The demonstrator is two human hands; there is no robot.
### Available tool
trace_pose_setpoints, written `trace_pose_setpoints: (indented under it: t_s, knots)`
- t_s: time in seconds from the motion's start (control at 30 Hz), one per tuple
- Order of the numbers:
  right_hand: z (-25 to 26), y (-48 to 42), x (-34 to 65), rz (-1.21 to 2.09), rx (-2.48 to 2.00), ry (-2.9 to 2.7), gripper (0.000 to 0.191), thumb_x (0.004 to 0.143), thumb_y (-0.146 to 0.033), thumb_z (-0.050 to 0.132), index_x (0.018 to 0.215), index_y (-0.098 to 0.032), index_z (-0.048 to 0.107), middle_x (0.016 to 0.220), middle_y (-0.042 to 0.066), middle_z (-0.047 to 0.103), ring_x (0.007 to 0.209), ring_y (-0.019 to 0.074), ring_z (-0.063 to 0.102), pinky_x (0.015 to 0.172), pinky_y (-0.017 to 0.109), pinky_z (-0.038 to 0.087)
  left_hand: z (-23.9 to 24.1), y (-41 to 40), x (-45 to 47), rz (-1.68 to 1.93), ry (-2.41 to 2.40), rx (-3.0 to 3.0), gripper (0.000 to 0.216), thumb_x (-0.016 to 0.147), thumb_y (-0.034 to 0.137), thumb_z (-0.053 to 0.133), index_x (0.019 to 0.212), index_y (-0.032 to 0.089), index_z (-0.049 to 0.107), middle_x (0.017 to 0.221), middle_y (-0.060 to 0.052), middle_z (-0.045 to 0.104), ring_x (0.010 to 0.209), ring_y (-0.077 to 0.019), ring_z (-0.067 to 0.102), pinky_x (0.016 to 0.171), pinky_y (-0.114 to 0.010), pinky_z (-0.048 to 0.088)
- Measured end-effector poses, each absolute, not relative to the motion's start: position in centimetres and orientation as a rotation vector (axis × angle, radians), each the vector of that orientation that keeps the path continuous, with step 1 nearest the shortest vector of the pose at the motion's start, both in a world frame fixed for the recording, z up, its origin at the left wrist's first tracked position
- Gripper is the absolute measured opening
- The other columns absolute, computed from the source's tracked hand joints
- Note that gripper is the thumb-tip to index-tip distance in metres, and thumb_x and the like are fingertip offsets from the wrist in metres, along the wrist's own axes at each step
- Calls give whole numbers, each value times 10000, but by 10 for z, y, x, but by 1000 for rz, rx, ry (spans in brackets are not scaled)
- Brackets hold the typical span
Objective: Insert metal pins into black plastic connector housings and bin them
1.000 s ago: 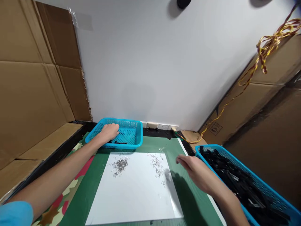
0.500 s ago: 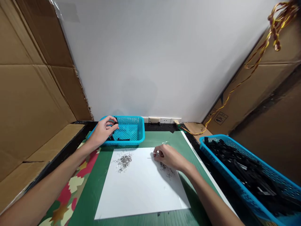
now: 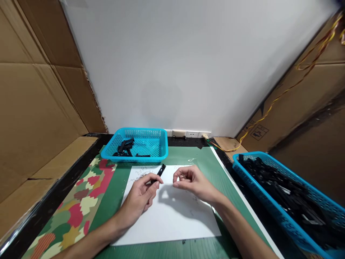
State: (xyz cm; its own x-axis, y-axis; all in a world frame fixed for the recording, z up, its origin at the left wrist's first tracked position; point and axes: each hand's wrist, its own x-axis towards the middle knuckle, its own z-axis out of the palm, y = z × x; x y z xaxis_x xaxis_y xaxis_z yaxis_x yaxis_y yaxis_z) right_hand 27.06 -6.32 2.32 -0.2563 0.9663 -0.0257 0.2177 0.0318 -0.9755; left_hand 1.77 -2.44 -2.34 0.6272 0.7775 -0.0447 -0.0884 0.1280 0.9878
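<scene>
My left hand [image 3: 141, 196] is closed around a narrow black plastic part [image 3: 161, 170], whose end sticks up past the fingertips. It hovers above a white sheet [image 3: 167, 223]. Behind that hand, tiny bent metal pieces [image 3: 140, 172] lie heaped, partly hidden by it. To the right, my right hand [image 3: 195, 183] has its fingers curled in a pinch just short of the black part. Whatever lies in that pinch is too small to make out. More small metal pieces under the right hand are mostly covered by it and its shadow.
A blue basket [image 3: 134, 159] with several black parts [image 3: 125, 146] stands at the back left. On the right, a longer blue basket [image 3: 272, 196] holds a heap of black parts [image 3: 285, 194]. Cardboard walls [image 3: 35, 108] flank the green mat [image 3: 107, 201]. A yellow-brown cord [image 3: 265, 117] runs to a socket strip [image 3: 192, 134].
My left hand has come from the back basket to above the sheet, now with a black part in it. My right hand stays near its place, its fingers turned toward the left hand.
</scene>
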Motion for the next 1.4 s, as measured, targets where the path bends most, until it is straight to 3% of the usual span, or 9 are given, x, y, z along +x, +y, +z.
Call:
trace_pose_setpoints:
  t_s: [0.2, 0.37, 0.47, 0.53, 0.6, 0.87, 1.03, 1.13, 1.4]
  knots:
    - [15, -67, 243, 1265, -1111, -1407, 301, 857, -442, 898, 872, -160, 794, 598, -105, 277, 566, 88, 187, 557, 291, 132, -22, -39, 17, 632, 659, 1272, 380, 1042, 566, 662, 1141, 200, 649, 626, 106, 354, 464, -52, 265, 410, -174, 196]
    - [13, -71, 226, 1031, -1196, -1458, 243, 911, -411, 847, 892, -171, 818, 587, -93, 309, 564, 100, 244, 547, 276, 193, -15, -41, 16, 652, 688, 1345, 369, 1052, 563, 647, 1078, 196, 663, 632, 92, 356, 511, -63, 289, 446, -169, 198]
    - [6, -79, 215, 750, -1253, -1538, 188, 997, -335, 741, 975, -178, 843, 600, -44, 536, 544, 106, 337, 528, 264, 265, -13, -39, 17, 705, 714, 1328, 377, 1048, 565, 652, 1087, 190, 664, 620, 93, 356, 510, -66, 283, 452, -177, 196]
    - [-2, -83, 211, 545, -1220, -1643, 207, 1035, -263, 671, 1127, -192, 842, 748, 20, 733, 541, 110, 438, 526, 254, 330, -13, -39, 17, 736, 727, 1315, 392, 1044, 568, 655, 1133, 186, 663, 610, 94, 366, 504, -70, 290, 451, -184, 205]
    - [-9, -86, 210, 363, -1157, -1745, 270, 1046, -205, 641, 1257, -205, 810, 848, 51, 804, 540, 115, 502, 537, 250, 379, -13, -39, 17, 731, 737, 1313, 418, 1050, 576, 640, 1190, 182, 664, 605, 93, 374, 502, -76, 296, 449, -189, 206]
    - [1, -87, 212, 293, -1192, -1693, 160, 1000, -210, 694, 1047, -177, 843, 578, -34, 595, 474, 95, 346, 476, 250, 274, -15, -42, 14, 680, 714, 1353, 415, 1083, 581, 573, 1232, 196, 612, 617, 74, 464, 500, -83, 363, 443, -175, 264]
    - [12, -88, 212, 430, -1144, -1617, 123, 970, -224, 752, 929, -181, 859, 583, -29, 597, 481, 86, 317, 461, 254, 241, -18, -42, 15, 826, 652, 1271, 432, 1020, 518, 714, 1316, 302, 485, 1082, -13, 640, 528, -48, 528, 380, -141, 311]
    - [12, -90, 211, 388, -1100, -1659, 115, 965, -191, 758, 938, -185, 869, 567, -30, 580, 482, 91, 361, 472, 254, 272, -16, -42, 15, 881, 633, 1262, 621, 985, 449, 783, 1492, 345, 440, 1147, -32, 641, 550, -54, 604, 394, -139, 373]
    - [11, -93, 210, 398, -1029, -1717, 149, 971, -152, 739, 1003, -194, 879, 573, -14, 619, 463, 101, 447, 451, 241, 312, -13, -42, 10, 918, 680, 1263, 574, 886, 394, 896, 1406, 240, 710, 1091, -63, 707, 594, -76, 622, 517, -195, 552]
